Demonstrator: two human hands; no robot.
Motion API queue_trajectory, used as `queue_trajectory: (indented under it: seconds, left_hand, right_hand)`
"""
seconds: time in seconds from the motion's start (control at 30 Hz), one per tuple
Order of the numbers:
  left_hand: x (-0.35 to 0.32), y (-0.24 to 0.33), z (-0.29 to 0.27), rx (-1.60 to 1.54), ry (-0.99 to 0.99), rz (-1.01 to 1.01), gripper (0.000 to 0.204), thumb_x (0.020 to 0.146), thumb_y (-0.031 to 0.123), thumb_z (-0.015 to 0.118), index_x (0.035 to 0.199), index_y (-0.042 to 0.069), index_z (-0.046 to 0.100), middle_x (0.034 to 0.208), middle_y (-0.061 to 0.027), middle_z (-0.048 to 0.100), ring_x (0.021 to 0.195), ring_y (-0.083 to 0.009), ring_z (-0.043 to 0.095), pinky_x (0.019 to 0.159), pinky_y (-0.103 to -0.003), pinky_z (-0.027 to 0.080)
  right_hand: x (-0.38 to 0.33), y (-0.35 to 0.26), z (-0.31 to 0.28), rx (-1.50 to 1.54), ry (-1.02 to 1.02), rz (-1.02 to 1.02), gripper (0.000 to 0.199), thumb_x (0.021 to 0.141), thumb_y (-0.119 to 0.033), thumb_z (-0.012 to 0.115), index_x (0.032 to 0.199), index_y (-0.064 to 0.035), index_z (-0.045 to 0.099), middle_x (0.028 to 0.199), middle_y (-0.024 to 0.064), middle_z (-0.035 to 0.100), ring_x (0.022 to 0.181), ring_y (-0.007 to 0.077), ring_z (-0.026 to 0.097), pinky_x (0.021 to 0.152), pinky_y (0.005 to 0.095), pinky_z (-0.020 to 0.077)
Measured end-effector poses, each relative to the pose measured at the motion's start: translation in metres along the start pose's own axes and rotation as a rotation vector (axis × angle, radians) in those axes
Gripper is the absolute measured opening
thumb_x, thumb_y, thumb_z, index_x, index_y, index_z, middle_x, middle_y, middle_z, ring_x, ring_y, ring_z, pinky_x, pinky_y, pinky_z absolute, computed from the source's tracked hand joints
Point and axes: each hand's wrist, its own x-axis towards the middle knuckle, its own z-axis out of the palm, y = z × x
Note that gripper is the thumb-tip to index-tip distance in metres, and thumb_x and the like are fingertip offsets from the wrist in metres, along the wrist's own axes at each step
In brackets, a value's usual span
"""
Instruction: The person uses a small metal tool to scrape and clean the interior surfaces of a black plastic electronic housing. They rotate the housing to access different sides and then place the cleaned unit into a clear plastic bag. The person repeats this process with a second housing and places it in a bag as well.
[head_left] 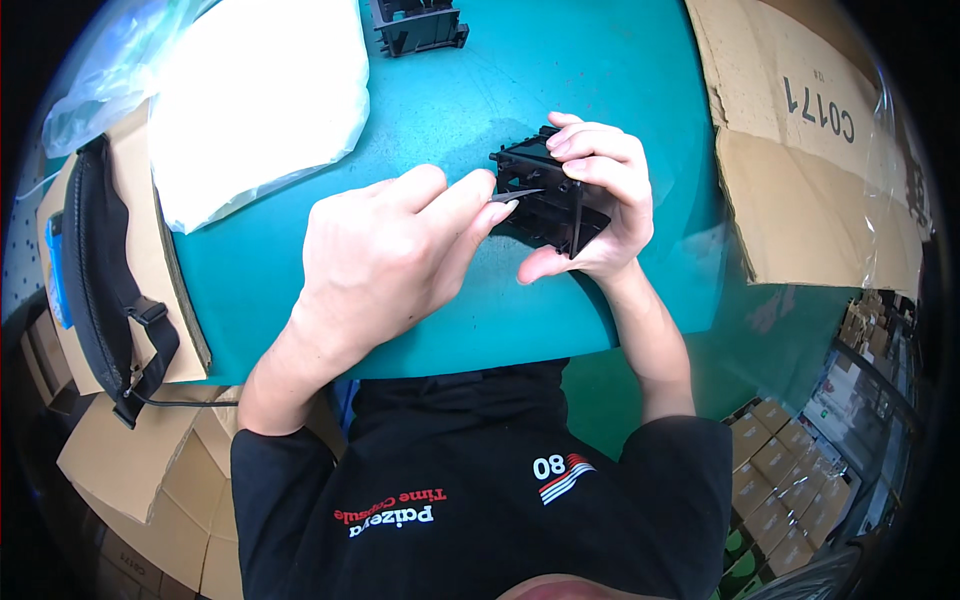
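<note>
Above the teal table (430, 330), right of centre, the right hand (600, 190) grips the black plastic frame (550, 205) while the left hand (385, 255) pinches a thin blade (517, 196) against its edge; trimming appears underway, not finished, with another frame (420, 25) waiting far off.

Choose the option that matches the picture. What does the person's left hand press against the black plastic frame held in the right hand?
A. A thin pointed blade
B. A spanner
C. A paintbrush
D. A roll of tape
A: the left hand pinches a thin pointed blade whose tip lies against the black plastic frame gripped by the right hand above the teal table.
</note>
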Motion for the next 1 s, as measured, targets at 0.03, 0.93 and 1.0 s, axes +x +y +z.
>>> queue_trajectory:
  seconds: [0.03, 0.93, 1.0]
  left_hand:
    - [0.000, 0.000, -0.001, 0.001, -0.004, -0.002, 0.018, 0.087, 0.015, 0.080, 0.104, 0.011, 0.076, 0.067, -0.0042, 0.052, 0.050, -0.0207, 0.053, 0.047, -0.035, 0.042]
    - [-0.005, 0.001, 0.009, 0.322, -0.005, 0.084, 0.016, 0.084, 0.027, 0.079, 0.094, 0.018, 0.071, 0.073, 0.0000, 0.045, 0.061, -0.0158, 0.052, 0.054, -0.032, 0.042]
    - [-0.005, -0.001, 0.012, 0.358, 0.004, 0.091, 0.016, 0.084, 0.027, 0.079, 0.095, 0.019, 0.071, 0.073, -0.0001, 0.045, 0.062, -0.0157, 0.050, 0.054, -0.031, 0.041]
  right_hand:
    - [0.000, 0.001, 0.000, -0.003, -0.001, -0.003, 0.090, 0.054, -0.061, 0.095, 0.115, -0.0041, 0.062, 0.106, 0.0134, 0.068, 0.100, 0.0285, 0.067, 0.096, 0.0522, 0.0572]
    - [0.003, -0.004, -0.001, -0.129, -0.143, -0.010, 0.076, 0.060, -0.052, 0.095, 0.115, -0.0069, 0.068, 0.107, 0.0086, 0.067, 0.098, 0.0280, 0.066, 0.095, 0.0514, 0.0535]
    - [0.004, -0.005, -0.002, -0.157, -0.151, -0.014, 0.076, 0.060, -0.052, 0.095, 0.115, -0.0071, 0.068, 0.107, 0.0085, 0.067, 0.098, 0.0280, 0.066, 0.095, 0.0513, 0.0536]
